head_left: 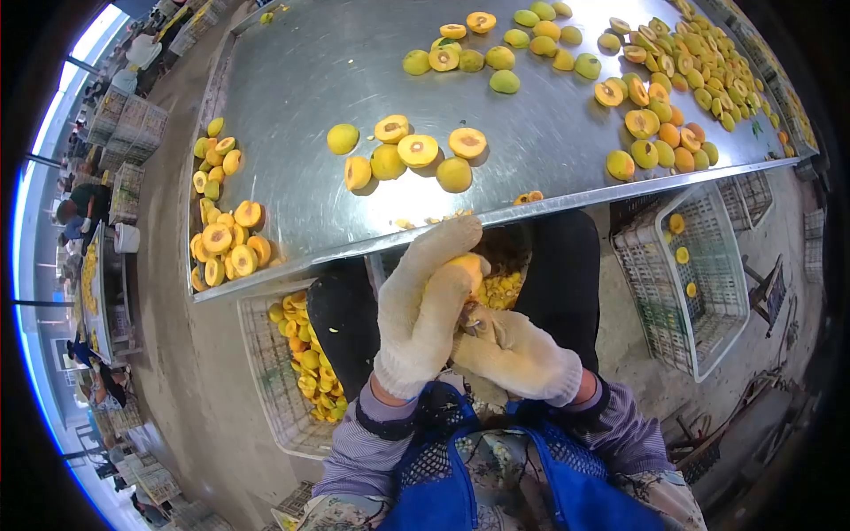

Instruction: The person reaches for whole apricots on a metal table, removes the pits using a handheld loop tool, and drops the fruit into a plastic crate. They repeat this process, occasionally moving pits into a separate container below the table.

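Note:
My left hand [421, 305], in a whitish knit glove, is closed around a yellow peach half [469, 270] just in front of the table edge. My right hand [522, 352], gloved the same way, is closed beside it on a small metal tool [478, 326], whose exact kind is mostly hidden by the fingers. The tool's end is close to the underside of the peach. Beneath both hands, between the knees, are yellow fruit pieces [503, 290]. Just beyond the table's edge in front of me lies a loose group of peach halves [418, 150].
The metal table [292, 115] has a raised rim. A large peach pile [699, 71] lies at far right, and more halves [217, 239] at left. A crate [266, 354] of fruit stands at my left, another crate [708, 292] at right. People [84, 208] work far left.

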Demonstrator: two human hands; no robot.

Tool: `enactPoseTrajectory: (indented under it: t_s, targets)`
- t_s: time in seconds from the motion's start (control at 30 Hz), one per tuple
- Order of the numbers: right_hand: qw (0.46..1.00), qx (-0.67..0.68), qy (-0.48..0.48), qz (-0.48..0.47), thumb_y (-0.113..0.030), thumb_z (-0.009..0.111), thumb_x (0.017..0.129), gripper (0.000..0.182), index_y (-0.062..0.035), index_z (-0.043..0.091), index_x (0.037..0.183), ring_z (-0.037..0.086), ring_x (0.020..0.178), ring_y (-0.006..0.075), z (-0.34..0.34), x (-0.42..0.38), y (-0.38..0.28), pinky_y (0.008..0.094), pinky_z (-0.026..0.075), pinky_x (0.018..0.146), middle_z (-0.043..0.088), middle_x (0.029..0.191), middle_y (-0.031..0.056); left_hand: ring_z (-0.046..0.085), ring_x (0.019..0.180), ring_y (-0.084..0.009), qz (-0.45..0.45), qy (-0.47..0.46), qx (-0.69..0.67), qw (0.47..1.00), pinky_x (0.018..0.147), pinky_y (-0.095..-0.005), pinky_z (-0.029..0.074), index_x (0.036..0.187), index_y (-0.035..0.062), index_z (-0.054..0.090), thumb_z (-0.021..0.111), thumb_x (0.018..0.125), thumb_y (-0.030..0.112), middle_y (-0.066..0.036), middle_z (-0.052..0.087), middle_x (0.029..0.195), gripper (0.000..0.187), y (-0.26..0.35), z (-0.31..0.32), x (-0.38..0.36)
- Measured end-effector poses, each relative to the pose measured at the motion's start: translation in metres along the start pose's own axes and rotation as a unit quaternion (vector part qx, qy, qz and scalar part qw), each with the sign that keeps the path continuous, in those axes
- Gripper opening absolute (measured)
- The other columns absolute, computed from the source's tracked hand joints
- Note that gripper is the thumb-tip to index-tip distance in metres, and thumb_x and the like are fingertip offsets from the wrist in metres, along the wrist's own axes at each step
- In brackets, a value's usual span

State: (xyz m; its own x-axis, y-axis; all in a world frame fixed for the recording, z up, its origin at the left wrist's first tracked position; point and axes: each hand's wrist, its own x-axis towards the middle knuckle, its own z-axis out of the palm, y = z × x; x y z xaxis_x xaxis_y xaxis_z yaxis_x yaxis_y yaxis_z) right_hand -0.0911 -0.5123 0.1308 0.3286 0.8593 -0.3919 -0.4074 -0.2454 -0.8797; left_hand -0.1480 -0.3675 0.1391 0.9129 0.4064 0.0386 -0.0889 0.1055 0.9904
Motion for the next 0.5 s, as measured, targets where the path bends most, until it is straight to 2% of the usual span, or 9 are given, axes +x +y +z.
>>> enactPoseTrajectory:
  t_s: [0.07, 0.1, 0.17, 0.27, 0.3, 0.37, 0.4, 0.47, 0.5]
  targets:
    - [0.994, 0.076, -0.073, 0.037, -0.027, 0.053, 0.096, 0.024, -0.0055, 0.057, 0.086, 0.051, 0.051, 0.0075, -0.007, 0.0, 0.006, 0.0229, 0.039, 0.045, 0.055, 0.062, 0.0006, 0.063, 0.098, -0.021, 0.131, 0.009, 0.184, 0.974, 0.087, -0.0297, 0.05, 0.121, -0.0028, 0.059, 0.051, 0.094, 0.01, -0.015, 0.061, 0.121, 0.031, -0.002, 0.0, 0.002]
    - [0.994, 0.078, -0.071, 0.038, -0.027, 0.053, 0.096, 0.024, -0.0055, 0.057, 0.086, 0.051, 0.051, 0.0075, -0.008, -0.003, 0.002, 0.0229, 0.039, 0.045, 0.055, 0.062, 0.0006, 0.063, 0.098, -0.021, 0.129, 0.007, 0.183, 0.975, 0.087, -0.0297, 0.05, 0.121, -0.0028, 0.059, 0.051, 0.094, 0.01, -0.015, 0.061, 0.121, 0.031, 0.003, 0.001, 0.003]
    - [0.976, 0.162, -0.12, 0.088, -0.027, 0.054, 0.096, 0.025, -0.005, 0.057, 0.085, 0.049, 0.048, 0.0074, -0.01, -0.008, -0.011, 0.023, 0.036, 0.041, 0.055, 0.063, 0.0003, 0.065, 0.091, -0.0202, 0.006, -0.046, 0.164, 0.985, 0.077, -0.0277, 0.051, 0.119, -0.0052, 0.059, 0.045, 0.094, 0.012, -0.017, 0.066, 0.109, 0.034, 0.018, 0.002, 0.008]
    - [0.965, 0.233, -0.091, 0.082, -0.028, 0.055, 0.097, 0.025, -0.0048, 0.059, 0.089, 0.052, 0.056, 0.0068, -0.008, -0.009, 0.008, 0.0221, 0.042, 0.048, 0.058, 0.072, 0.0005, 0.065, 0.088, -0.0194, -0.052, -0.044, 0.049, 0.996, 0.076, -0.0289, 0.051, 0.114, -0.0053, 0.062, 0.05, 0.09, 0.009, -0.015, 0.068, 0.1, 0.03, 0.017, 0.005, 0.009]
    - [0.965, 0.233, -0.091, 0.082, -0.028, 0.055, 0.097, 0.025, -0.0048, 0.059, 0.089, 0.052, 0.056, 0.0068, -0.008, -0.01, 0.007, 0.0221, 0.042, 0.048, 0.058, 0.072, 0.0005, 0.065, 0.088, -0.0194, -0.053, -0.044, 0.049, 0.996, 0.076, -0.0289, 0.051, 0.114, -0.0053, 0.062, 0.05, 0.09, 0.009, -0.015, 0.068, 0.1, 0.03, 0.017, 0.004, 0.009]
    - [0.937, 0.309, -0.094, 0.129, -0.027, 0.058, 0.096, 0.023, -0.0037, 0.06, 0.096, 0.056, 0.067, 0.0076, -0.009, -0.013, 0.008, 0.0218, 0.046, 0.058, 0.06, 0.08, 0.0006, 0.065, 0.088, -0.0206, 0.089, -0.083, 0.173, 0.977, 0.076, -0.0317, 0.051, 0.107, -0.0045, 0.065, 0.055, 0.085, 0.008, -0.014, 0.069, 0.096, 0.027, 0.016, 0.0, 0.01]
    - [0.937, 0.311, -0.092, 0.13, -0.027, 0.058, 0.096, 0.023, -0.0037, 0.06, 0.096, 0.056, 0.067, 0.0076, -0.008, -0.014, 0.012, 0.0218, 0.046, 0.058, 0.06, 0.08, 0.0006, 0.065, 0.088, -0.0206, 0.086, -0.084, 0.173, 0.978, 0.076, -0.0317, 0.051, 0.107, -0.0045, 0.065, 0.055, 0.085, 0.008, -0.014, 0.069, 0.096, 0.027, 0.014, -0.002, 0.012]
    - [0.89, 0.424, -0.125, 0.114, -0.021, 0.059, 0.094, 0.02, -0.0025, 0.06, 0.101, 0.058, 0.075, 0.0084, -0.007, -0.014, 0.023, 0.0222, 0.047, 0.067, 0.059, 0.084, 0.0005, 0.067, 0.095, -0.0267, 0.228, -0.128, 0.222, 0.939, 0.081, -0.0334, 0.054, 0.104, 0.0001, 0.067, 0.068, 0.082, 0.013, -0.018, 0.067, 0.108, 0.025, 0.01, -0.007, 0.018]
    - [0.89, 0.424, -0.126, 0.115, -0.021, 0.059, 0.094, 0.02, -0.0025, 0.06, 0.101, 0.058, 0.075, 0.0084, -0.007, -0.016, 0.021, 0.0222, 0.047, 0.067, 0.059, 0.084, 0.0005, 0.067, 0.095, -0.0267, 0.228, -0.127, 0.222, 0.94, 0.081, -0.0334, 0.054, 0.104, 0.0001, 0.067, 0.068, 0.082, 0.013, -0.018, 0.067, 0.108, 0.025, 0.007, -0.007, 0.019]
